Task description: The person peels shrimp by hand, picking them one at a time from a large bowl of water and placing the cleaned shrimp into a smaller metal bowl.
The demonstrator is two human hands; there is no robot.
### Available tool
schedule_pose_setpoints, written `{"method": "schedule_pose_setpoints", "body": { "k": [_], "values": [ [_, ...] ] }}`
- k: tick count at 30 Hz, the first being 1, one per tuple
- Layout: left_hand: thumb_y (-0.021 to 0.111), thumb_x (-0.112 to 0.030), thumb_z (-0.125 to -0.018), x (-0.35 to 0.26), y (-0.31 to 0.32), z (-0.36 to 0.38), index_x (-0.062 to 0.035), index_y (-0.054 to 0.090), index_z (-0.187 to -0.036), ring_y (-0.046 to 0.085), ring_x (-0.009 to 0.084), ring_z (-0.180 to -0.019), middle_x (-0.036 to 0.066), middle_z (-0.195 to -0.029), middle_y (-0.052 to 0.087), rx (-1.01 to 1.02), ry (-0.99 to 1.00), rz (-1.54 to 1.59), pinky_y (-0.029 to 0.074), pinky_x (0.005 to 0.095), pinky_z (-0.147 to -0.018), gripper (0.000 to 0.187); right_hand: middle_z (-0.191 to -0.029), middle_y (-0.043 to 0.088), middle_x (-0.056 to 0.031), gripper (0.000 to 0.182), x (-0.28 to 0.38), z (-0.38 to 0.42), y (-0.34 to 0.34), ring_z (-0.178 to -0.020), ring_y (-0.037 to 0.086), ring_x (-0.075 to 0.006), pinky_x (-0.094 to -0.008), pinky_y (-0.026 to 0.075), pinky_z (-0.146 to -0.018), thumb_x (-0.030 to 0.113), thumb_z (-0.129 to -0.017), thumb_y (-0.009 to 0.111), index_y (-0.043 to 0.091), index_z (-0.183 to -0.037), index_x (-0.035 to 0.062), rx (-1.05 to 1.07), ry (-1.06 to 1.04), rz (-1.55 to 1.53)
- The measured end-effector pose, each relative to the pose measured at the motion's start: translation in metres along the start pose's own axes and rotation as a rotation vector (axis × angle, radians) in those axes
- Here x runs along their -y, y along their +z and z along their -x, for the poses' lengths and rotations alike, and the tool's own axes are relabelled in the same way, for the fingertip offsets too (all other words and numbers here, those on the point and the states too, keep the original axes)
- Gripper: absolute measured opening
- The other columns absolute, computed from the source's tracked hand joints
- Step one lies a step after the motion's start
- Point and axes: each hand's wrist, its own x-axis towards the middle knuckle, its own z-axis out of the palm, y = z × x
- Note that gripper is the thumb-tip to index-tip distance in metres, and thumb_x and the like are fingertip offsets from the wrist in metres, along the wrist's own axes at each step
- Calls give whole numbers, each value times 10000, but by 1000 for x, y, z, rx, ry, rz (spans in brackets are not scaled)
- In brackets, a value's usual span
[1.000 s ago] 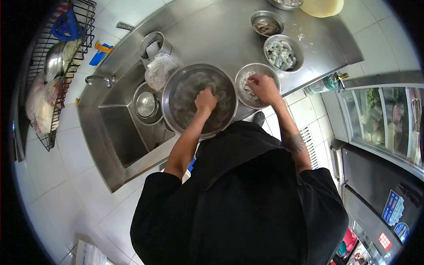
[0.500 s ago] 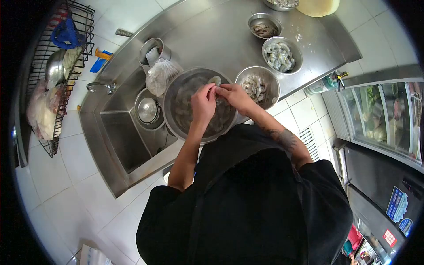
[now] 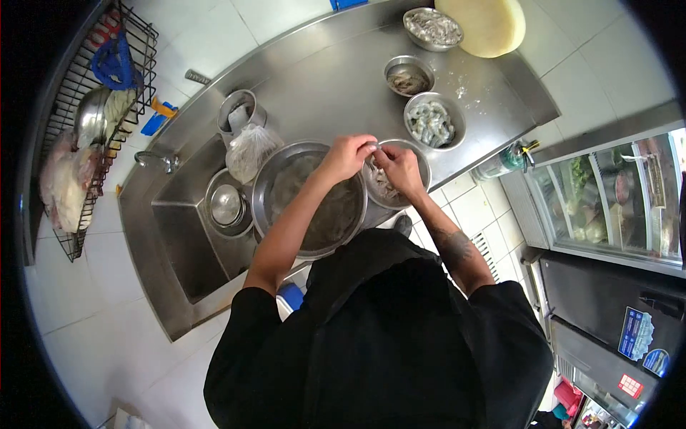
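Observation:
Both hands meet over the rim between a large steel bowl (image 3: pixel 263 214) and a smaller bowl (image 3: pixel 426 169) of shrimp pieces. My left hand (image 3: pixel 348 156) is pinched closed, fingertips pointing right. My right hand (image 3: pixel 399 167) has its fingers pressed together beside it, above the smaller bowl. A small pale thing, seemingly a shrimp, shows between the fingertips; which hand grips it is hard to see. The large bowl holds murky water with greyish shrimp. Farther back stands a bowl of peeled shrimp (image 3: pixel 431 124).
Behind are a small bowl (image 3: pixel 409 77), another filled bowl (image 3: pixel 433 28) and a pale round board (image 3: pixel 493 28). A plastic bag (image 3: pixel 250 151), a steel pot (image 3: pixel 239 114) and a sink (image 3: pixel 187 243) with bowls are left. A wire rack (image 3: pixel 132 64) hangs far left; a glass-door fridge (image 3: pixel 614 193) stands right.
Both hands have moved right, from above the large bowl to near the smaller bowl, still close together. The camera view has shifted, so the counter items appear slightly left.

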Motion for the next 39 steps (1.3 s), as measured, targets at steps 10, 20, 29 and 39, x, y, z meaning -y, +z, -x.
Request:
{"method": "schedule_pose_setpoints", "body": {
  "k": [10, 20, 29, 39],
  "values": [
    [581, -89, -839, 16, 100, 3, -2, 565, -868, 651, 406, -754, 223, -830, 647, -10, 99, -369, 525, 501, -658, 93, -664, 677, -84, 246, -73, 19, -14, -611, 601, -111, -316, 480, -581, 196, -916, 592, 710, -838, -5, -119, 150, 23],
    [692, 21, -842, 8, 47, 5, -49, 553, -1088, 629, 102, -678, 48, -842, 651, 20, -368, 675, 487, 244, -528, 291, -1183, 629, -113, 313, -44, 22, -31, -1163, 540, -331, -526, 445, -843, 289, -897, 628, 629, -1117, 68, -22, -393, 355],
    [658, 23, -888, 14, 9, 3, 5, 600, -1004, 668, 127, -787, 34, -851, 648, 305, -312, 577, 544, 263, -643, 131, -849, 616, -158, 95, -25, 2, -51, -867, 581, -365, -442, 464, -736, 101, -868, 619, 656, -905, 21, 192, -649, 288],
    [707, 11, -859, 6, -12, 14, 23, 615, -865, 670, 158, -700, 111, -801, 690, 374, -355, 820, 558, 288, -666, 92, -811, 596, -129, 99, -13, 23, -59, -746, 585, -248, -346, 470, -685, 75, -917, 604, 614, -888, -18, 223, -461, 49]
  ]
}}
